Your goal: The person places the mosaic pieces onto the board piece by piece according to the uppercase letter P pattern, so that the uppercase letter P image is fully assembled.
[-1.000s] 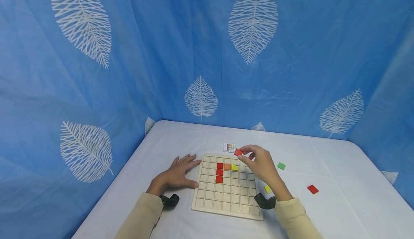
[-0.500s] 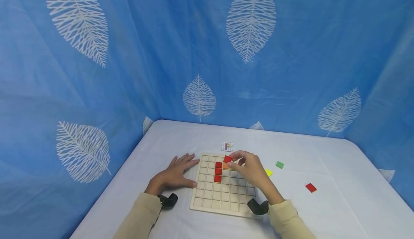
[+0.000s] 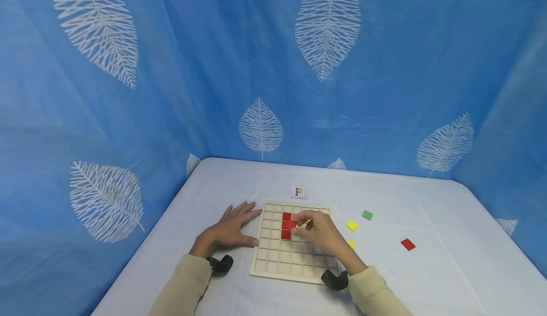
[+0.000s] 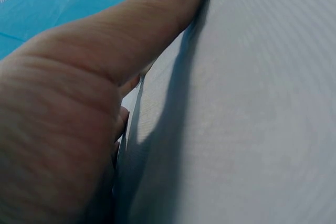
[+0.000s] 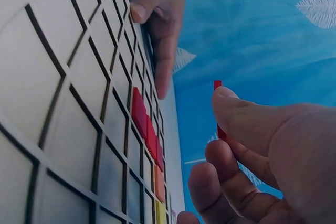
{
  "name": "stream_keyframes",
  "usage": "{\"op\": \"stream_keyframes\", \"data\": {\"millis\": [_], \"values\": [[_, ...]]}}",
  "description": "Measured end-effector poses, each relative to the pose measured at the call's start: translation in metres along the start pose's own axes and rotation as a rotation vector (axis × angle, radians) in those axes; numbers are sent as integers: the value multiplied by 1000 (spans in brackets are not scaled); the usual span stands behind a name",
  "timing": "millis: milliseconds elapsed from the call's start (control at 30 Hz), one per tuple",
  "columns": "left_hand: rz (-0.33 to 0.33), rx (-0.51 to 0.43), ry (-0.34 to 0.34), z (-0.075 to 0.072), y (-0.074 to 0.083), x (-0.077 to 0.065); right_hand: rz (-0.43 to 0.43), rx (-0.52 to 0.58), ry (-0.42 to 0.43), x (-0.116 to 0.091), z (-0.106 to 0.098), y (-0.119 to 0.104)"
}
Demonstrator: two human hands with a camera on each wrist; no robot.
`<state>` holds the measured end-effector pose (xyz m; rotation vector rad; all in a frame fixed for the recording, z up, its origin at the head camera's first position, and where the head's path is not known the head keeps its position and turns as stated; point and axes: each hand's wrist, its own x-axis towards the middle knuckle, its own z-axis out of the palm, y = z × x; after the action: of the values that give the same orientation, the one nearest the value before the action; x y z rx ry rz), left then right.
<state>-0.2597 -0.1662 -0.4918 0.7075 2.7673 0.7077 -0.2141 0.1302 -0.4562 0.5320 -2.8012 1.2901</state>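
Observation:
My right hand (image 3: pixel 318 231) pinches a small red square tile (image 5: pixel 217 84) between thumb and fingers, held above the wooden grid board (image 3: pixel 273 268). In the head view this tile overlaps the column of red tiles (image 3: pixel 286 234) set in the board. An orange tile (image 5: pixel 159 184) and a yellow tile (image 5: pixel 159 211) lie in cells beyond the reds in the right wrist view; the hand covers the orange one in the head view. My left hand (image 3: pixel 228 228) rests with fingers spread at the board's left edge, thumb and fingertips touching it.
Right of the board lie a green tile (image 3: pixel 367 215), two yellow tiles (image 3: pixel 352 225) and a red tile (image 3: pixel 408 244) on the white tablecloth (image 3: pixel 427 282). A small card with a coloured grid pattern (image 3: pixel 299 192) lies behind the board. Blue leaf-print cloth hangs around the table.
My right hand has carried the red tile from the board's far edge leftward and nearer, over the red column. The loose yellow tiles have come out from behind the arm. My left hand stays put.

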Motion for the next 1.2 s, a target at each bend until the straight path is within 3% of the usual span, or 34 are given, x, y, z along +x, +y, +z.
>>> {"op": "stream_keyframes", "data": {"millis": [467, 767, 1200], "values": [[14, -14, 2, -1, 0, -2, 5, -51, -111, -5, 16, -2], [12, -15, -1, -1, 0, -1, -12, -137, -130, -8, 20, -4], [18, -22, 0, -2, 0, -2, -28, -173, -146, -8, 22, -2]]}}
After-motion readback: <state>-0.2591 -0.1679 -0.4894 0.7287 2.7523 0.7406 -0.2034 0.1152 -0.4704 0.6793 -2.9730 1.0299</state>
